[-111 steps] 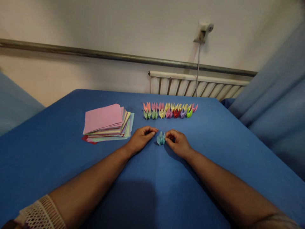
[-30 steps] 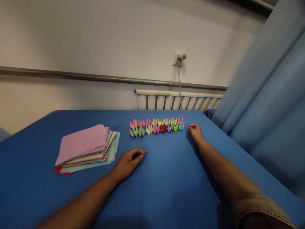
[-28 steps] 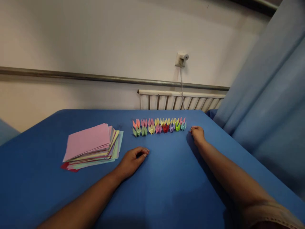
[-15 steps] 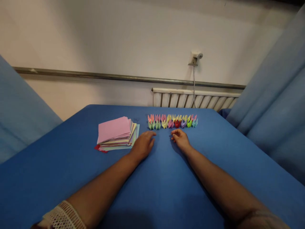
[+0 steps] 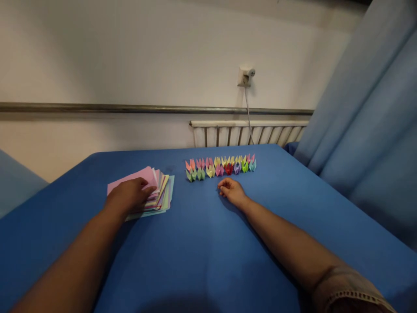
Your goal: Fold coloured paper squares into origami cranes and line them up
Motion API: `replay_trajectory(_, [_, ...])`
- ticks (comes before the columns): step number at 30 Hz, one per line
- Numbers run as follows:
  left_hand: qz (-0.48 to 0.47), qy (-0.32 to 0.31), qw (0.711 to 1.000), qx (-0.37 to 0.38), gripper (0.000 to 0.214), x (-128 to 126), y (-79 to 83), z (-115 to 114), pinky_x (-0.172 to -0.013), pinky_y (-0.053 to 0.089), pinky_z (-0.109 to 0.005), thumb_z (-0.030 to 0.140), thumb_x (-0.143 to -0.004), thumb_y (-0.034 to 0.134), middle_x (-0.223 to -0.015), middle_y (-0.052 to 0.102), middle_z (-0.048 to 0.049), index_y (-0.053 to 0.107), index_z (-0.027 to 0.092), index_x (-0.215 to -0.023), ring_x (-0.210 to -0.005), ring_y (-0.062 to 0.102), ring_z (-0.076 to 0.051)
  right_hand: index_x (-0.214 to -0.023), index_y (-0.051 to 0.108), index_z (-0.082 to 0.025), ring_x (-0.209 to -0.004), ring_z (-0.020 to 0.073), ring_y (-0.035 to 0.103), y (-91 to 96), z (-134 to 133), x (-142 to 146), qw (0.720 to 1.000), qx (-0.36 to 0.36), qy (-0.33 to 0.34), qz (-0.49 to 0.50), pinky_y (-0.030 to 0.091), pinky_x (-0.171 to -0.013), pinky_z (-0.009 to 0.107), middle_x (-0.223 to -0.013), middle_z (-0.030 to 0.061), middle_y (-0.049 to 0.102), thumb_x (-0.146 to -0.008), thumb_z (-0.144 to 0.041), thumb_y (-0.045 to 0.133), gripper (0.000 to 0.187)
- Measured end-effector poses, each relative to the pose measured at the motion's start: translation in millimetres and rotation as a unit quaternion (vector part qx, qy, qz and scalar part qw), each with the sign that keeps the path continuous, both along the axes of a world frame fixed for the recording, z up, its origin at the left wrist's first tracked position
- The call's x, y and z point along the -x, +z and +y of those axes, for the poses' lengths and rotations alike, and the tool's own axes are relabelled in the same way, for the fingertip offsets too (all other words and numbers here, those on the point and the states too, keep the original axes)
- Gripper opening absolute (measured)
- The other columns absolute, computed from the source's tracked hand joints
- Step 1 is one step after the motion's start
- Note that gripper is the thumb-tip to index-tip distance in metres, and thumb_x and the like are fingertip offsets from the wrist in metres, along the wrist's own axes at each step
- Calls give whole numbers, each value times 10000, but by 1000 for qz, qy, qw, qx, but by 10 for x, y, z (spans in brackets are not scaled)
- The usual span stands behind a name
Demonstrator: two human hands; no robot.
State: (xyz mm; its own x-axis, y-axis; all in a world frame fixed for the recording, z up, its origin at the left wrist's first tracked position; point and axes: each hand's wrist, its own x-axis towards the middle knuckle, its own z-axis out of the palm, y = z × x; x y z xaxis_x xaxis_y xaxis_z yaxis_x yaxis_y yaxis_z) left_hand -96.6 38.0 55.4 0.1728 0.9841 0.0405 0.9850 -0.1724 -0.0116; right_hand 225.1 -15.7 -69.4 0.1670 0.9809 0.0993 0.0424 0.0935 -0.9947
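My left hand (image 5: 130, 195) is over the stack of coloured paper sheets (image 5: 166, 195), its fingers and thumb closed at the right end of the top pink sheet (image 5: 120, 181). The hand covers part of the stack, so how many sheets it grips is hidden. My right hand (image 5: 233, 192) rests on the blue tabletop with its fingers curled in and nothing visible in them. Just beyond it stand two rows of small folded paper cranes (image 5: 220, 170) in pink, yellow, green, red, purple and light blue.
A blue cover (image 5: 195, 252) lies over the table. Behind it are a wall with a metal rail (image 5: 137, 108), a radiator (image 5: 234, 124) and a socket with a plugged-in cord (image 5: 245, 77). Blue curtains (image 5: 368, 113) hang on the right; another curtain edge (image 5: 16, 187) shows at left.
My left hand has moved left from the bare tabletop onto the paper stack. My right hand stays by the cranes. The view has turned a little to the right.
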Motion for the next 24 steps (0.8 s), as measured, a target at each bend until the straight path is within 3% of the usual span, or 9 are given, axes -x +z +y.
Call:
replay_trajectory(7, [14, 55, 998, 28, 539, -133, 270, -82, -603, 378, -262, 506, -878, 319, -920, 712, -121, 676, 126, -1016, -742, 600, -236, -732, 565, -205, -508, 90, 534, -21, 37, 10, 1000, -7, 11, -6, 423, -532, 215, -616, -58, 562, -691, -140, 515, 92])
replay_trajectory(16, [71, 63, 995, 14, 521, 8, 126, 103, -654, 407, -253, 256, -760, 478, -1138, 672, -141, 561, 99, -1249, -884, 612, -255, -752, 576, -211, -529, 94, 548, -63, 83, 18, 1000, -10, 16, -22, 433, -554, 217, -634, -59, 581, -713, -112, 533, 115])
replay_trajectory(22, [58, 115, 991, -19, 458, 2, 223, 18, -613, 426, -277, 350, -843, 406, -1013, 691, -128, 578, 146, -1214, -764, 592, -245, -756, 593, -220, -550, 101, 549, -109, 103, 4, 999, -10, 19, -30, 441, -576, 226, -633, -51, 590, -716, -98, 546, 137])
replay_trajectory(24, [22, 135, 988, -69, 431, -61, 287, -75, -632, 447, -306, 374, -860, 389, -981, 686, -124, 594, 160, -1172, -756, 593, -249, -751, 597, -222, -561, 101, 551, -115, 99, 9, 999, -12, 19, -28, 444, -592, 231, -644, -50, 595, -715, -103, 555, 131])
